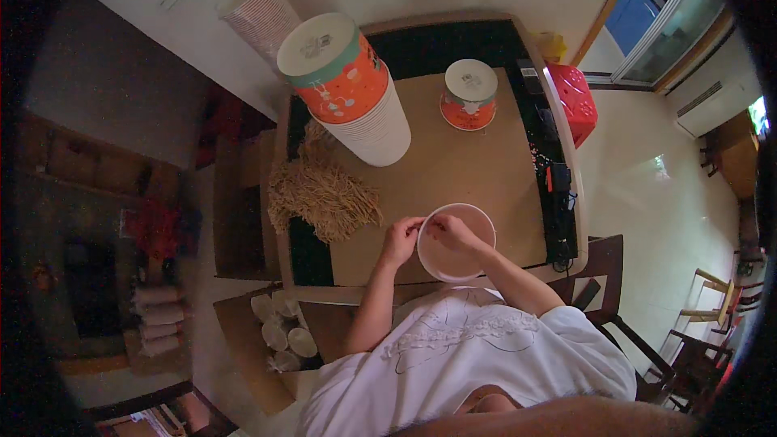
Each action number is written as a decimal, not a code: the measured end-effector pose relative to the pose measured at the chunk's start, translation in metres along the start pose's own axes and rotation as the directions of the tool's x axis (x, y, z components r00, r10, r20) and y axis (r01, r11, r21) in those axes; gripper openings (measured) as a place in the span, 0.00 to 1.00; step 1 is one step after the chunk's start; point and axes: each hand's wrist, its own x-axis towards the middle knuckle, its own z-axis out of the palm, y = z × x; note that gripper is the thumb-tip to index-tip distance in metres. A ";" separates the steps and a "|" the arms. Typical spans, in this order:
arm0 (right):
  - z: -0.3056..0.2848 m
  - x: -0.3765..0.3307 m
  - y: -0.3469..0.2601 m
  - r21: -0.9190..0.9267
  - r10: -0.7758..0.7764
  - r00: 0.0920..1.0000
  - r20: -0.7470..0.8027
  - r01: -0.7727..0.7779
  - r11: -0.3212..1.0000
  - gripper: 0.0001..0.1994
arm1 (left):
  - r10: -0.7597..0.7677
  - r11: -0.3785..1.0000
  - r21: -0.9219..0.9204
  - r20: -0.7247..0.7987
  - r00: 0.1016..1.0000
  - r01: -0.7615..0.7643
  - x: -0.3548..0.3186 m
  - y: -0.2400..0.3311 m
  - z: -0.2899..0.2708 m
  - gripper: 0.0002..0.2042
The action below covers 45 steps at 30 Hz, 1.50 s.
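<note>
White rims the round bucket (447, 263) the left hand (401, 239) pinches, grip unclear in the right hand (456, 236).

Green-topped table (437, 42) mid-frame, mostly under brown cardboard sheet (461, 170). Tall stack of upside-down paper tubs (352, 85) upper center, small upside-down tub (469, 95) right of it. Tan strands (324, 198) heaped left, black gadgets (558, 186) along right edge.

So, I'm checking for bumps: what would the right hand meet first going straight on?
The right hand would probably meet the left wall of the white bucket, by the left hand; depth is unclear.
</note>
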 end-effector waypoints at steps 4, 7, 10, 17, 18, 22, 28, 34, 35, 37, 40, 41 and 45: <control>0.001 -0.003 -0.005 0.012 -0.009 1.000 -0.021 0.009 1.000 0.08 | 0.027 0.998 -0.048 -0.013 1.000 -0.028 -0.001 0.000 0.001 0.14; 0.001 -0.003 -0.006 -0.139 -0.069 0.996 -0.054 0.061 0.988 0.08 | 0.015 0.996 -0.092 -0.010 1.000 -0.016 -0.001 0.001 0.002 0.15; 0.001 -0.003 -0.003 -0.084 -0.068 0.997 -0.033 0.065 0.994 0.08 | 0.008 0.995 -0.100 0.002 1.000 -0.008 -0.001 0.004 0.001 0.15; 0.000 -0.001 0.003 0.016 -0.002 1.000 0.000 0.002 1.000 0.09 | 0.002 0.998 -0.057 -0.008 1.000 -0.002 -0.001 0.004 0.002 0.16; 0.000 -0.002 0.001 0.018 0.008 1.000 0.010 -0.008 1.000 0.09 | 0.001 0.998 -0.056 -0.010 1.000 -0.001 -0.002 0.001 0.002 0.16; 0.000 -0.001 -0.002 0.050 0.135 0.990 0.031 -0.136 0.989 0.09 | -0.001 0.997 -0.080 -0.019 1.000 -0.001 0.000 -0.003 0.004 0.15; 0.001 0.000 -0.005 -0.024 0.048 0.999 0.013 -0.047 0.999 0.11 | -0.003 1.000 -0.026 -0.019 1.000 0.002 0.000 -0.010 0.003 0.11; 0.000 -0.002 0.008 0.010 0.093 0.995 0.016 -0.094 0.996 0.10 | 0.119 0.973 0.203 -0.020 0.993 -0.113 0.003 0.004 0.000 0.08; -0.001 -0.002 0.012 0.006 0.028 1.000 -0.005 -0.028 1.000 0.09 | 0.134 0.968 0.220 -0.034 0.990 -0.123 0.003 0.004 0.002 0.07; -0.004 -0.006 0.006 -0.002 -0.039 0.999 -0.017 0.039 0.999 0.09 | 0.118 0.970 0.219 -0.050 0.992 -0.104 0.003 0.004 0.005 0.06; -0.010 -0.031 -0.034 -0.234 -0.007 0.994 -0.105 -0.018 0.972 0.08 | 0.101 0.988 0.129 -0.158 0.982 -0.081 0.003 -0.028 0.012 0.04; -0.011 -0.048 -0.060 0.192 -0.030 0.999 -0.045 0.039 0.981 0.08 | 0.095 0.995 0.036 -0.239 0.966 -0.089 0.004 -0.040 0.014 0.02; 0.006 -0.076 -0.082 -0.525 -0.322 0.875 0.361 0.476 0.706 0.10 | -0.317 0.871 -0.380 0.051 0.947 0.312 0.012 -0.039 0.016 0.02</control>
